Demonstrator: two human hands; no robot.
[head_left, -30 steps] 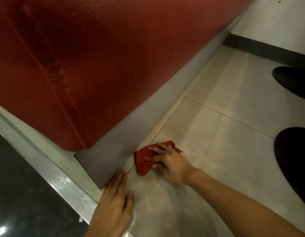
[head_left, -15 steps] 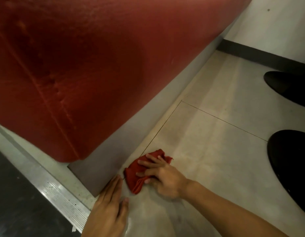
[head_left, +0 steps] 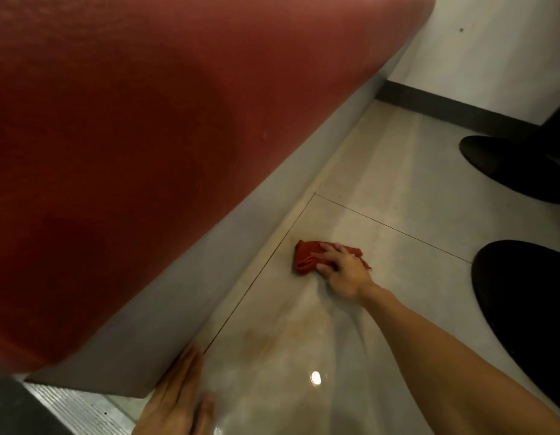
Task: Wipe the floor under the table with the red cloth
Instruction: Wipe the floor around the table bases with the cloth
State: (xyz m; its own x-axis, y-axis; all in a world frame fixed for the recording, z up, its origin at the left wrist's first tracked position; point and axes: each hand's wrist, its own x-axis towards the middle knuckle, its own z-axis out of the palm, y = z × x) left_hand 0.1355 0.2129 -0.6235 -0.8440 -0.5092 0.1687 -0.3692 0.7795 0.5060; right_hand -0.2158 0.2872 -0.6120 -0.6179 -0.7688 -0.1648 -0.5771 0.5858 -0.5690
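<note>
The fingers [head_left: 327,249] of the right hand [head_left: 343,271] are spread and laid flat over a crumpled red cloth [head_left: 307,257], pressing it down on the pale beige tiled floor [head_left: 382,189]; they cover the cloth rather than pinch it, and its bunched left end and a frayed right edge show on either side of the hand. The bare right forearm [head_left: 454,350] reaches in from the lower right corner. The cloth lies just right of a thin dark tile seam [head_left: 266,268] that runs alongside the grey base panel [head_left: 191,268] of a red upholstered bench seat [head_left: 131,136] filling the upper left.

The left hand [head_left: 175,400] rests palm down on the floor at the bottom edge, its fingers straight and held together, their tips touching the foot of the grey panel. It holds nothing. A ribbed metal strip [head_left: 81,412] lies at the lower left beside it.

Between the two hands the floor has a wet sheen with a bright light reflection [head_left: 316,377]. Two round black bases [head_left: 529,309] stand on the floor at the right, well apart from the cloth, and a dark skirting strip [head_left: 445,108] runs under the white wall [head_left: 492,48].
</note>
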